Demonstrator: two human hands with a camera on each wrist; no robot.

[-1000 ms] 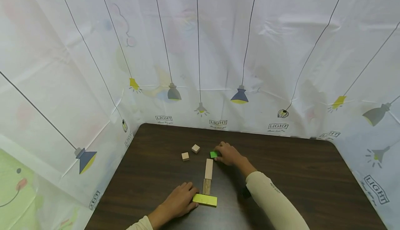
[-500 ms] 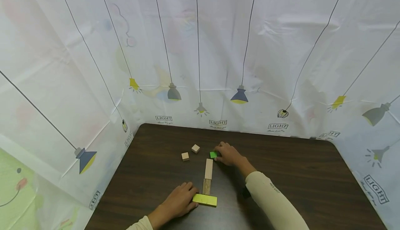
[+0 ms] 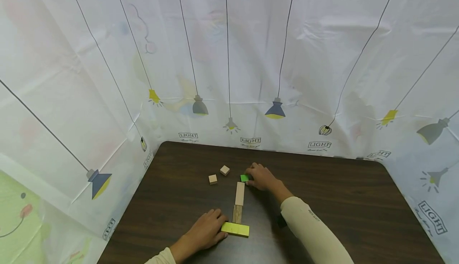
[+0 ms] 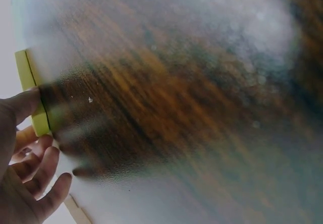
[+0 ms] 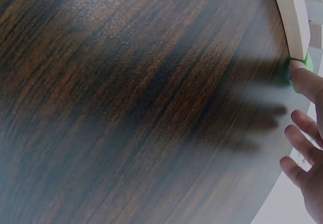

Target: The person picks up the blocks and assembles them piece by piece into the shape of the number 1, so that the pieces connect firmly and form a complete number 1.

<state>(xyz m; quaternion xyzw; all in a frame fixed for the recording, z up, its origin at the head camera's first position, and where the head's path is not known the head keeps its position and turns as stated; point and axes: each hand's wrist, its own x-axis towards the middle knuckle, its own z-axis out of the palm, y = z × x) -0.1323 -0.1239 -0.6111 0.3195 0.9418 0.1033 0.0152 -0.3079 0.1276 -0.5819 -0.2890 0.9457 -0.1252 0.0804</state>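
Fingers of left hand (image 3: 206, 231) grip yellow block (image 3: 237, 229) short of pale wooden block (image 3: 240, 194); those of right hand (image 3: 262, 177) pinch green cube (image 3: 244, 178) just beyond it.

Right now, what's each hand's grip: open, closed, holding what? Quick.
Left hand: closed, pinching one end of the yellow block.
Right hand: closed, pinching the green block.

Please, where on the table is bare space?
Bare: the table right of the right sleeve, and left of the pale cubes. Crowded: from the yellow block at the left hand to the green block at the right hand.
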